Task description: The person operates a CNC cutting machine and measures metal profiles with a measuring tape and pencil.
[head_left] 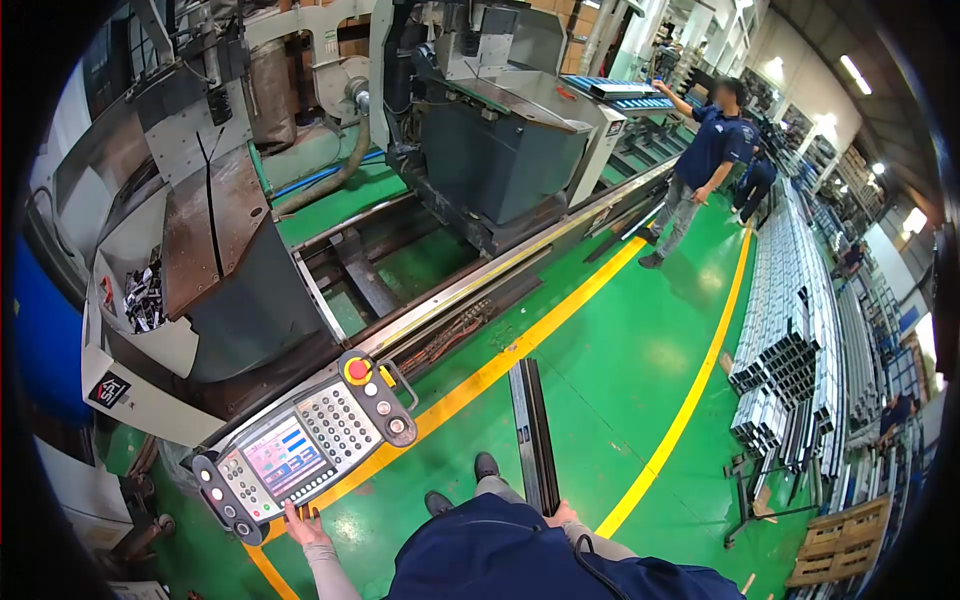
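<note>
My left hand (303, 526) is at the lower edge of a grey control panel (300, 440), its fingers stretched out and apart. The panel has a lit screen, a keypad, round buttons and a red emergency stop (358, 370). In my right hand (564, 515) is the near end of a long dark metal profile (535, 435), at my side. The profile points forward, away from my body. Part of the right hand is hidden behind the profile and my clothing.
A large saw machine (500, 150) with a rail stands ahead and left. A bin of metal offcuts (145, 295) is at far left. Another person (715, 150) stands by a roller table (625, 95). Stacked profiles (780, 340) and a wooden pallet (840, 540) are at right.
</note>
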Available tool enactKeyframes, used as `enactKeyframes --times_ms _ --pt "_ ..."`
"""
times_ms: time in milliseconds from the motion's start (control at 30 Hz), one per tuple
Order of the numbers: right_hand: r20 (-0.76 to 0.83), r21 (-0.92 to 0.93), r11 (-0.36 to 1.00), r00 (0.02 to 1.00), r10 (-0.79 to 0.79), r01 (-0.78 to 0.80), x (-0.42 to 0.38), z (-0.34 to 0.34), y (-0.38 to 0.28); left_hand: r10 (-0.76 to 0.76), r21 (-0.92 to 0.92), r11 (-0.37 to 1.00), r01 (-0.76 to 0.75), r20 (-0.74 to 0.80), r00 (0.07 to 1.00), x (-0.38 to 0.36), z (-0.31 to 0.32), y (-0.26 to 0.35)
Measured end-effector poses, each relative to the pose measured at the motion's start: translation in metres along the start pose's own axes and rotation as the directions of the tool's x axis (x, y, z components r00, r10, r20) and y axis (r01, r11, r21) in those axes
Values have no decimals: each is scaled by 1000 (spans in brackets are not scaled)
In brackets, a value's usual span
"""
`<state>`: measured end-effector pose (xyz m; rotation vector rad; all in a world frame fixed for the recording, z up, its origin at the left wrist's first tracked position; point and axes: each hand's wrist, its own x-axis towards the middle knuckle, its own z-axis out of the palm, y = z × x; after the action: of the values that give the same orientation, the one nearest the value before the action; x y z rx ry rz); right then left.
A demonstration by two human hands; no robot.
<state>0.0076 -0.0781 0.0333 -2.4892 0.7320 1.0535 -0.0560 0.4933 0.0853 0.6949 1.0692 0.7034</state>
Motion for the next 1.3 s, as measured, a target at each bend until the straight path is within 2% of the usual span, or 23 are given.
enactKeyframes --times_ms 800,1000,1200,1300 --pt "18 48 999 1000 5 -6 8 -2 4 16 10 1000 -16 5 1000 -5 0 0" --pt "-117 79 994 991 -60 70 12 10 12 26 7 1000 -26 -4 1000 -6 1 0" --pt "-122 75 997 992 -23 33 19 18 15 21 24 999 -21 -7 1000 -8 2 2" --pt "-66 58 997 996 -56 59 19 11 15 22 28 999 -21 -20 1000 -9 4 3"
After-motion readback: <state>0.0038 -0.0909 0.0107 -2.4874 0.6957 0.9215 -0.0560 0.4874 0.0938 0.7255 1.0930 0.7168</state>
